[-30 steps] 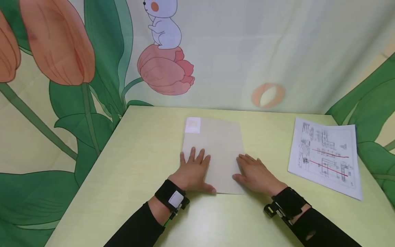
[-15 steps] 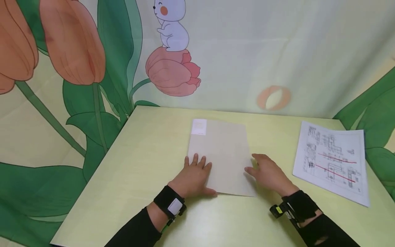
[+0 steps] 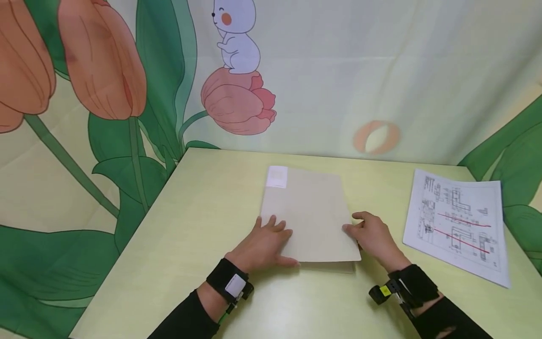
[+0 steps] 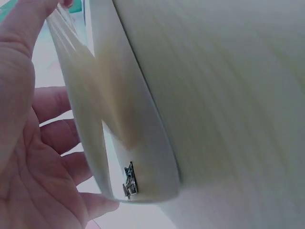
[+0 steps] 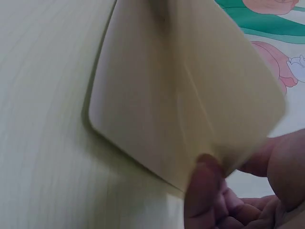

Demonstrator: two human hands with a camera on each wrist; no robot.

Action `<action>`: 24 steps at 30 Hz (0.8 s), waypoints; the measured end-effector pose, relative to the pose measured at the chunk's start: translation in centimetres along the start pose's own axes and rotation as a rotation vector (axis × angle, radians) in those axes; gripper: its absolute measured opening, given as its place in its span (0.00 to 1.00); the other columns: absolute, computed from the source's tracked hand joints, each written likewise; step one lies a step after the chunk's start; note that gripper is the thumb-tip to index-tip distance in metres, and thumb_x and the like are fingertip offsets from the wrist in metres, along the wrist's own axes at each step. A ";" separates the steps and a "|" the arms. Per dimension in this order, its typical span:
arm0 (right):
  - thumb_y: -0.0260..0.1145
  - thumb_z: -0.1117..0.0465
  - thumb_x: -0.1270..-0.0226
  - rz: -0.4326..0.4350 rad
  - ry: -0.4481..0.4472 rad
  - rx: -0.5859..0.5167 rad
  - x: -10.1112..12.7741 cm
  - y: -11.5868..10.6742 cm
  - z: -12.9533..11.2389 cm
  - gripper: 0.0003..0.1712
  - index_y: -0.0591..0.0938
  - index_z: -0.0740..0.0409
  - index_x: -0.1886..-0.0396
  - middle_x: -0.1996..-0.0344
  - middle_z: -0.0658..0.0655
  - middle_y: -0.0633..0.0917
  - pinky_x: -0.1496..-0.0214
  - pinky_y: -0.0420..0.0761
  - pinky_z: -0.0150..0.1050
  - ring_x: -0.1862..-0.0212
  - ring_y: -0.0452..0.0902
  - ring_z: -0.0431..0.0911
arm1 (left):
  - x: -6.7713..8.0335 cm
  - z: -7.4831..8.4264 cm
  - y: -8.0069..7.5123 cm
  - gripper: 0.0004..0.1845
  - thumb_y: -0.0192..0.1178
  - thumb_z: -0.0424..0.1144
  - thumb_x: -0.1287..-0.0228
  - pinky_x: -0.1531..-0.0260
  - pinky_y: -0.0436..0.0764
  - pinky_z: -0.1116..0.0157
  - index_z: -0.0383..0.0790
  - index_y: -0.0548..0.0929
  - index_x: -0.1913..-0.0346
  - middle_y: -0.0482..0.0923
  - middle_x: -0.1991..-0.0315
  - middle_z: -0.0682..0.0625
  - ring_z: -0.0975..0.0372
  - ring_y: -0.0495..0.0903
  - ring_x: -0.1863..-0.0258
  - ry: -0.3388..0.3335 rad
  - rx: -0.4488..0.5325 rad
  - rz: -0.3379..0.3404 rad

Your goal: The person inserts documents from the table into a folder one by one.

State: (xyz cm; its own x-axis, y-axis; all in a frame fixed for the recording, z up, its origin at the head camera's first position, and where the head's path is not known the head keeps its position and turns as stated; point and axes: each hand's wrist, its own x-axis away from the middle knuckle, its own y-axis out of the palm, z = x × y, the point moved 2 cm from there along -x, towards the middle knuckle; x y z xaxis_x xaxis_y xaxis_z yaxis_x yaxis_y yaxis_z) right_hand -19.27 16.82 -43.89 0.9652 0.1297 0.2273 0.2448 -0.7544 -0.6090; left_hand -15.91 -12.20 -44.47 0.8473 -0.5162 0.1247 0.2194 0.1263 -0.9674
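Note:
A pale beige folder (image 3: 313,212) with a white label (image 3: 277,177) at its top left lies on the table. My left hand (image 3: 264,245) rests on its left part, fingers spread and thumb stretched along the near edge. At the right edge, my right hand (image 3: 374,235) pinches the cover, which stands slightly raised so that the lower board shows beneath. In the right wrist view the cover (image 5: 224,81) bends up from the board, its corner held by the right fingers. Inside the parted folder, the left wrist view shows a small metal clip (image 4: 130,181).
Printed sheets (image 3: 455,226) with drawings and two red lines lie at the table's right. The pale yellow table (image 3: 203,202) ends at a curtain (image 3: 322,80) printed with tulips and a white animal. Each wrist wears a black strap with a small device.
My right hand has shifted from lying on the folder's right edge to gripping the cover there, and the cover has lifted. The left hand stays on the folder. The head view has shifted slightly.

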 end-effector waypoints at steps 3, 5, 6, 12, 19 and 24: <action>0.66 0.55 0.23 0.038 0.014 -0.078 0.1 -0.3 -0.2 0.35 0.70 0.74 0.27 0.62 0.64 0.84 0.67 0.83 0.41 0.71 0.82 0.47 | 0.0 0.7 -0.1 0.50 0.67 0.72 0.38 0.21 0.56 0.39 0.41 0.71 0.23 0.65 0.21 0.38 0.38 0.58 0.19 0.009 -0.018 0.006; 0.66 0.56 0.23 0.051 0.029 -0.140 0.1 -0.5 -0.4 0.34 0.71 0.74 0.28 0.64 0.62 0.84 0.67 0.83 0.40 0.70 0.82 0.47 | -0.1 1.3 -0.1 0.53 0.68 0.72 0.38 0.21 0.56 0.40 0.41 0.68 0.21 0.62 0.19 0.37 0.38 0.56 0.19 0.006 -0.028 -0.001; 0.66 0.56 0.23 0.055 0.035 -0.171 0.1 -0.6 -0.5 0.33 0.72 0.74 0.29 0.64 0.61 0.84 0.66 0.83 0.40 0.70 0.81 0.46 | -0.2 1.7 -0.2 0.54 0.68 0.72 0.38 0.21 0.56 0.39 0.41 0.66 0.19 0.60 0.19 0.37 0.38 0.55 0.18 0.002 -0.034 -0.004; 0.61 0.54 0.19 0.109 0.028 -0.261 0.0 -0.7 -1.0 0.23 0.80 0.71 0.40 0.59 0.61 0.85 0.66 0.82 0.37 0.67 0.79 0.45 | -1.7 4.5 -0.4 0.58 0.67 0.75 0.40 0.26 0.62 0.33 0.44 0.60 0.17 0.58 0.18 0.38 0.38 0.57 0.19 0.035 -0.095 0.034; 0.53 0.44 0.14 0.117 0.037 -0.566 -0.7 -0.4 -0.3 0.30 0.81 0.71 0.49 0.67 0.47 0.86 0.63 0.83 0.35 0.66 0.81 0.39 | -2.5 5.3 -1.1 0.44 0.63 0.63 0.29 0.27 0.68 0.39 0.43 0.65 0.19 0.66 0.20 0.43 0.43 0.65 0.21 0.056 -0.004 0.060; 0.49 0.47 0.12 0.079 0.036 -0.737 -1.5 -0.1 0.3 0.25 0.79 0.66 0.46 0.67 0.43 0.87 0.61 0.83 0.33 0.64 0.82 0.38 | -2.1 5.0 -2.3 0.33 0.61 0.53 0.27 0.32 0.76 0.46 0.42 0.71 0.25 0.75 0.27 0.48 0.54 0.75 0.29 0.104 0.100 0.133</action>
State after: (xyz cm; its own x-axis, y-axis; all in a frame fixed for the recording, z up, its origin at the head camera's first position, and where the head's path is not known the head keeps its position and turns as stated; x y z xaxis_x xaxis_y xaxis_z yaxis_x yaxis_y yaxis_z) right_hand -20.75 16.88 -44.39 0.9707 0.0452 0.2360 0.0367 -0.9985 0.0403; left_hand -15.83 -7.18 -41.41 0.8185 -0.5736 -0.0310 0.1605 0.2801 -0.9465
